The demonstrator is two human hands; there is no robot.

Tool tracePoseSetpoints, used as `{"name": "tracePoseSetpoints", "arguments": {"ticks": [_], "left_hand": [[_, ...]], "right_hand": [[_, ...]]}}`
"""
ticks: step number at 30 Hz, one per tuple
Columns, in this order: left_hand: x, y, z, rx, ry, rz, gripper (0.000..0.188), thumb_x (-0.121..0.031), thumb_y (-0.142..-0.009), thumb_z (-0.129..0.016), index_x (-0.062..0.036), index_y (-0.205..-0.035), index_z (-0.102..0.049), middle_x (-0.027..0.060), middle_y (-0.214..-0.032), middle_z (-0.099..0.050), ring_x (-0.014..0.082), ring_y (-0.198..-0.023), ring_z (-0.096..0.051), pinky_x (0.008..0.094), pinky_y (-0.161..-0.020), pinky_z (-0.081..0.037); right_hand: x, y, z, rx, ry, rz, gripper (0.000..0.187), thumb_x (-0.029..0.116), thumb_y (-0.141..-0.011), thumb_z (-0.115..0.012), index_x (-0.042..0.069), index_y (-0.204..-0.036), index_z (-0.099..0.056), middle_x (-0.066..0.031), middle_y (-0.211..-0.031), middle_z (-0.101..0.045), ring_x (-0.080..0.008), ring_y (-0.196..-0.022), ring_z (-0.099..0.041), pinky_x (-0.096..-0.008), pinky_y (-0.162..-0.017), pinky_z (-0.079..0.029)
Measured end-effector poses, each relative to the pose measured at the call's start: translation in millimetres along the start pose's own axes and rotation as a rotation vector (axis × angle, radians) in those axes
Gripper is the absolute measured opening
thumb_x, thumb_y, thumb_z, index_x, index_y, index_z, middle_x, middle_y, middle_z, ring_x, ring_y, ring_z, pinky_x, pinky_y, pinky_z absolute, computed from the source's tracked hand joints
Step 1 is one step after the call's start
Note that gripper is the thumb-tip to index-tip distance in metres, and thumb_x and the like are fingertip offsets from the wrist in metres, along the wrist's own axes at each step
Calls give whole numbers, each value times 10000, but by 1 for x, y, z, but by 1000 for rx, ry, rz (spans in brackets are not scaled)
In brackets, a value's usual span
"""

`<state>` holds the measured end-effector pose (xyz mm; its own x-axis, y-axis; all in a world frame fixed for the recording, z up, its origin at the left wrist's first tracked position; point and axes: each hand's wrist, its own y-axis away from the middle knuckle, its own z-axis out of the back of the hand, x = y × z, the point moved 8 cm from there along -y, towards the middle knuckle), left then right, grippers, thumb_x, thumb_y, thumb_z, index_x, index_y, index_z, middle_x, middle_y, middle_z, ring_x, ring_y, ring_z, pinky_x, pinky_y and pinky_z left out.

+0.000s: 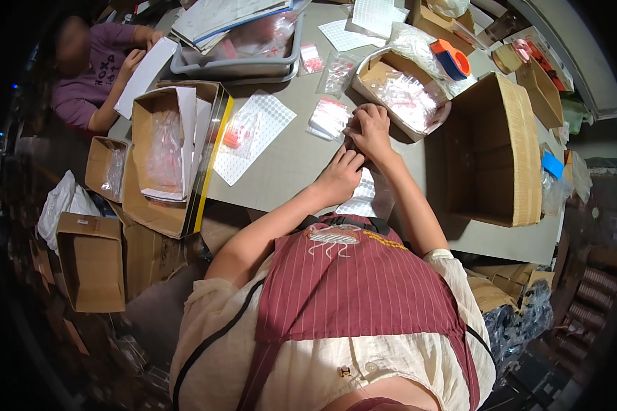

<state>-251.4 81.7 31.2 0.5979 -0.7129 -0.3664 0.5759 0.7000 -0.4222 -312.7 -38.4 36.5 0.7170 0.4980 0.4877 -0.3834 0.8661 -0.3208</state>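
Note:
My left hand point(341, 175) and my right hand point(371, 131) meet over the middle of the table, fingers curled in and fingertips close together. Whatever they pinch, if anything, is too small and covered to make out. Just beyond my fingers lies a stack of small clear zip bags point(329, 118) with red-and-white tops. A sheet of round grey stickers point(360, 198) is partly hidden under my left hand and against my apron. To the right of the bags, an open cut-down carton point(365, 81) holds more small clear bags point(408, 96) with red markings.
A large open cardboard box point(524, 154) lies on its side at right. Left are a sticker sheet point(267, 113), a carton of bags point(136, 171) and a grey bin point(298, 51). An orange-and-blue tape dispenser point(452, 60) stands far right. Across the table a person point(92, 72) holds a white sheet.

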Motion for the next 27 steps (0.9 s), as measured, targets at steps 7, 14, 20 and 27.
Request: {"name": "tracePoseSetpoints", "arguments": {"ticks": [7,14,20,27], "left_hand": [[2,2,3,-33,35,0,122,33,-742,-603,91,-808,-689,213,-1213,-591,393,-1237,-528,579,-1223,-323],[1,-2,5,21,136,1,244,88,-739,-598,97,-961,-699,163,-1302,-596,349,-1312,-517,603,-1231,-305],[-7,-6,17,-30,250,-46,254,73,-748,-619,46,-986,-704,154,-1237,-634,367,-1225,-591,600,-1195,-371],[1,-7,28,-81,324,25,235,75,-734,-645,18,-962,-650,154,-1157,-625,403,-1139,-603,537,-1139,-457]], "right_hand": [[-5,67,49,-265,-296,-24,189,4,-846,-701,40,-1030,-679,-118,-1068,-695,-338,-1058,-622,-442,-963,-456],[15,121,69,-88,-129,28,328,-25,-831,-664,32,-1150,-713,-115,-1190,-726,-334,-1166,-647,-449,-1030,-460],[11,131,73,-108,-125,-10,321,-50,-827,-669,23,-1136,-715,-125,-1196,-728,-335,-1182,-649,-458,-1023,-494],[-15,128,64,-151,-317,-152,338,-99,-864,-629,20,-1172,-700,-157,-1207,-706,-351,-1181,-653,-418,-969,-541]]}}
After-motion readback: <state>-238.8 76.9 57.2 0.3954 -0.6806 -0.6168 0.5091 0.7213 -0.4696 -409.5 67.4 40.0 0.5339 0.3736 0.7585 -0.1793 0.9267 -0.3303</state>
